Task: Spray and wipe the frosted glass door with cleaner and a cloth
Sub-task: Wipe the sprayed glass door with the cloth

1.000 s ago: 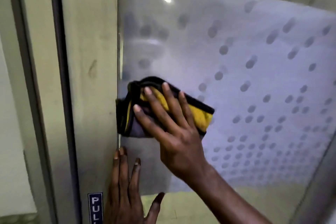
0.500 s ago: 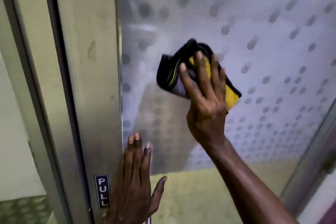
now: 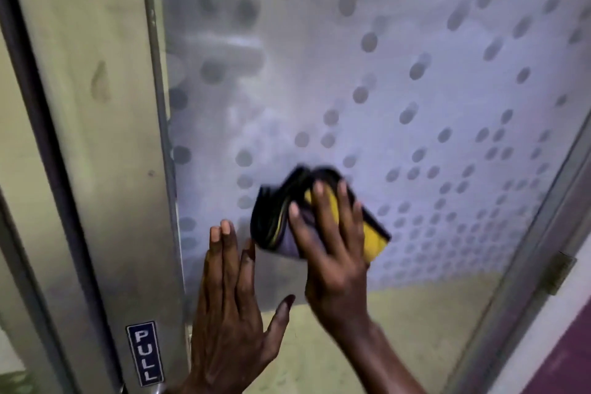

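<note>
Filling most of the view, the frosted glass door with its grey dot pattern (image 3: 415, 80) stands upright, matte and smooth, the dots crowding denser toward the lower right. Left of it runs the brushed-metal door frame (image 3: 105, 169) — a small blue "PULL" label (image 3: 145, 353) reads down it. The left hand (image 3: 230, 313) lies flat on the glass, fingers together, thumb splayed. The right hand (image 3: 332, 253) presses the folded yellow-and-black microfibre cloth (image 3: 278, 217) against the lower glass with fingers spread — its long axis slopes down to the right, blurred.
</note>
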